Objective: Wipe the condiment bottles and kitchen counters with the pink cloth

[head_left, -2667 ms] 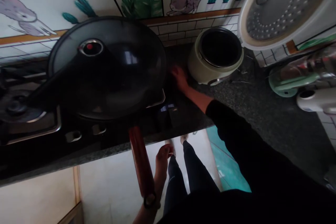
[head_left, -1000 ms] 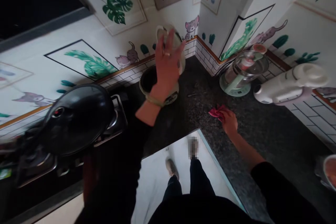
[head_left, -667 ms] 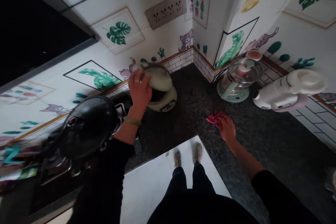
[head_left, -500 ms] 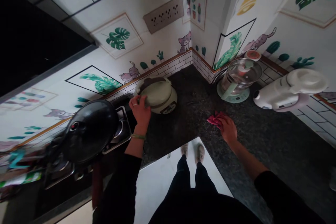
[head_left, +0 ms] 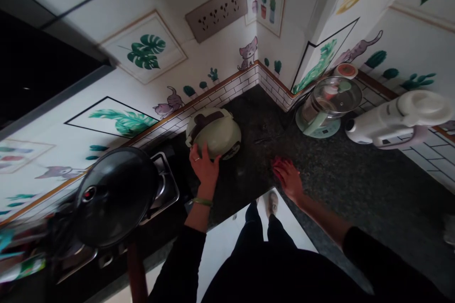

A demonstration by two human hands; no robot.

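A pale green rice cooker (head_left: pixel 222 135) with a dark strip on its lid stands on the dark speckled countertop, close to the tiled wall. My left hand (head_left: pixel 205 165) rests against the cooker's near side with fingers spread. To the right, my right hand (head_left: pixel 288 180) presses a red cloth (head_left: pixel 277 163) down on the counter. The palm and fingers cover most of the cloth.
Left of the cooker, a black lidded wok (head_left: pixel 117 199) sits on the gas stove (head_left: pixel 166 182). A glass kettle (head_left: pixel 322 109) on a green base and a white appliance (head_left: pixel 394 120) line the right wall. Sockets (head_left: pixel 216 12) are above the counter.
My left hand has shifted right along the cooker to its near side, fingers more spread. My right hand has slid the red cloth left and nearer, and now lies flatter over it.
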